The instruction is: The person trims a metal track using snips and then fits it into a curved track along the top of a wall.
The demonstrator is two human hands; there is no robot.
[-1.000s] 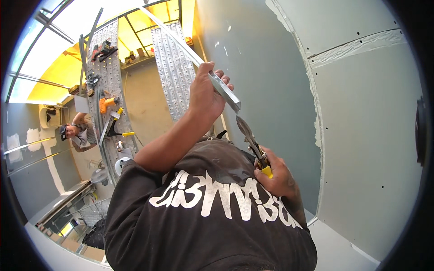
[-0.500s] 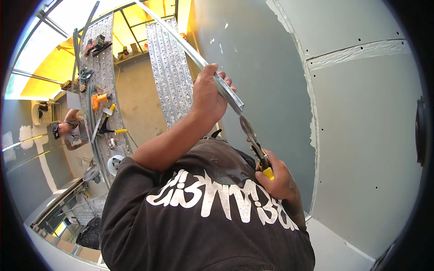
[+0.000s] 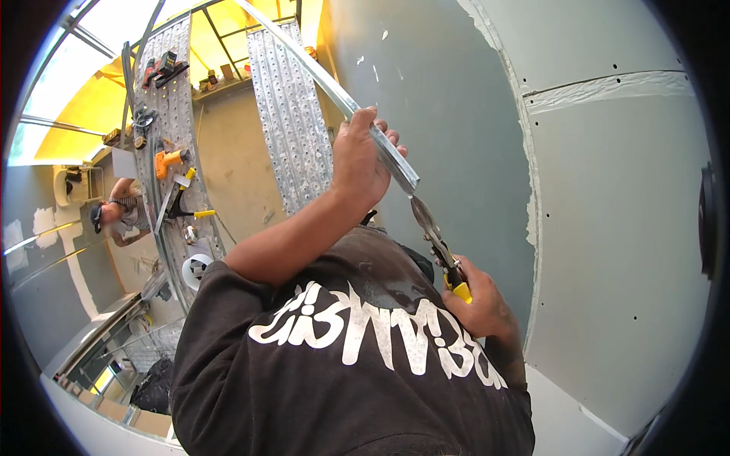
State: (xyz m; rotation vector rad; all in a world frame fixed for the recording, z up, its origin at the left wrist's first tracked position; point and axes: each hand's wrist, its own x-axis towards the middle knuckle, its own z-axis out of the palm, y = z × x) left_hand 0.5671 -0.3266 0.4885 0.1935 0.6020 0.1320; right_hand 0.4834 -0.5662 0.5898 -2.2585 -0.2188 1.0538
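My left hand (image 3: pixel 362 163) is closed around a long silver metal channel (image 3: pixel 327 83) that slants from the upper middle down to its short end beside my chest. My right hand (image 3: pixel 475 304) grips yellow-handled metal snips (image 3: pixel 426 220), whose blade tips point up at the channel's lower end, touching it or very close; I cannot tell which.
Perforated metal planks (image 3: pixel 281 114) lie beyond, the left one carrying an orange drill (image 3: pixel 167 161), a yellow-handled tool (image 3: pixel 196 213) and other tools. A co-worker (image 3: pixel 118 213) in a cap is at the left, below. A plasterboard wall (image 3: pixel 601 197) rises at my right.
Both hands have shifted slightly to the right with the channel and the snips, still held the same way. The co-worker's head has turned a little.
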